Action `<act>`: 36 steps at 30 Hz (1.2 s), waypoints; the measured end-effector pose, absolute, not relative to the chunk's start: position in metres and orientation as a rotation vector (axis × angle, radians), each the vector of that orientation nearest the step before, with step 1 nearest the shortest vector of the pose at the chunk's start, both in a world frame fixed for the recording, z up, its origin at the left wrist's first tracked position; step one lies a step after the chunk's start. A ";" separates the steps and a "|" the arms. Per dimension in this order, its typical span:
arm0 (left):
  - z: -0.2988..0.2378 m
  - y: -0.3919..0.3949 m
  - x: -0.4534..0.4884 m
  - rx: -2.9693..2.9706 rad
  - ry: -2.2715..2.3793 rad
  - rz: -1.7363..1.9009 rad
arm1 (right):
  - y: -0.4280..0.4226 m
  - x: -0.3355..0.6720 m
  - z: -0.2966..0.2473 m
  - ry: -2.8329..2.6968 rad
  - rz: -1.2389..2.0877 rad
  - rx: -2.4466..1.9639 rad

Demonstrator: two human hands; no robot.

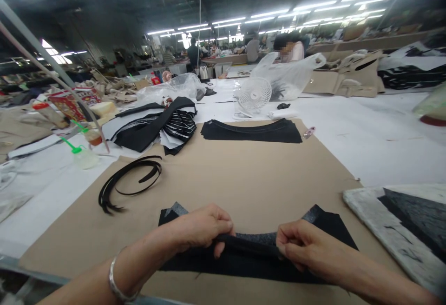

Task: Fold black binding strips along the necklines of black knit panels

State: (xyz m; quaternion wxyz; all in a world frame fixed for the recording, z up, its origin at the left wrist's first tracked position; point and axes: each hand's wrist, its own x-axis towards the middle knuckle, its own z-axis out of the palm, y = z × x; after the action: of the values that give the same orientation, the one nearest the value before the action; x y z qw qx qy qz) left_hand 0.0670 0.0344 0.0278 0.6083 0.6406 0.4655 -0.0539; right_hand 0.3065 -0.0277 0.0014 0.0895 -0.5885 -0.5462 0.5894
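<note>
A curved black fabric piece (251, 258) lies on the tan paper sheet (244, 175) close to the table's near edge. My left hand (202, 228) is closed, pinching the folded upper edge of this piece near its left part. My right hand (303, 244) is closed too, pinching the same edge further right. A silver bracelet sits on my left wrist. Loose black strips (128, 182) curl on the paper to the left. A stack of similar black cut pieces (251, 130) rests at the far edge of the paper.
A small white fan (254, 95) stands behind the stack. Black and striped fabric (163, 126) is heaped at left beside glue bottles (81, 154). A white slab with a dark piece (404, 223) lies at right. Plastic bags, cardboard and other people are further back.
</note>
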 end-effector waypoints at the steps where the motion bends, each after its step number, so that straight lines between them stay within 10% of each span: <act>1: 0.028 0.034 0.066 1.453 1.069 -0.116 | -0.028 0.308 0.001 -1.635 1.747 -1.745; 36: -0.006 0.017 0.102 1.909 1.411 -0.074 | -0.032 0.294 0.003 -2.197 0.843 -2.182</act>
State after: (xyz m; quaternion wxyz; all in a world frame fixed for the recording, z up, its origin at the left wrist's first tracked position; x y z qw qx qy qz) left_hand 0.1018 0.0175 -0.0060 0.3743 0.7454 0.5509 -0.0290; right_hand 0.2940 -0.0324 0.0029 -0.0340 -0.6795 -0.6842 0.2626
